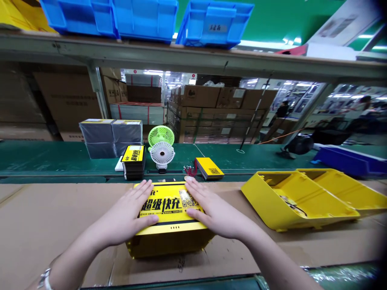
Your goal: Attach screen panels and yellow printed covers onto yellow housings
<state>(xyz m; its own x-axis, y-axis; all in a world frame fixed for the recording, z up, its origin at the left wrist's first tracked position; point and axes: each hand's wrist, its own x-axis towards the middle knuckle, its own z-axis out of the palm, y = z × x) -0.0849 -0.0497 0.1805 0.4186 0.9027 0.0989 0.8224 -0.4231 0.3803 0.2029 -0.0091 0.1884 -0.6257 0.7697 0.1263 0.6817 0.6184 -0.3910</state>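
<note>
A yellow box (169, 241) stands on brown cardboard at the centre front. On its top lies a yellow panel (169, 217) with black characters and a QR code. Flat on the panel's left side rests my left hand (131, 213), its fingers extended and the thumb pointing inward. My right hand (213, 209) lies likewise on the right side, partly over the QR code. Neither hand is wrapped round anything; the palms' undersides are hidden.
Yellow casings (272, 209) lie at the right. Behind the box are a stack of printed panels (133, 161), a white fan (162, 154), a green fan (161, 135) and a yellow booklet stack (210, 168). Blue bins (214, 24) sit on the shelf above.
</note>
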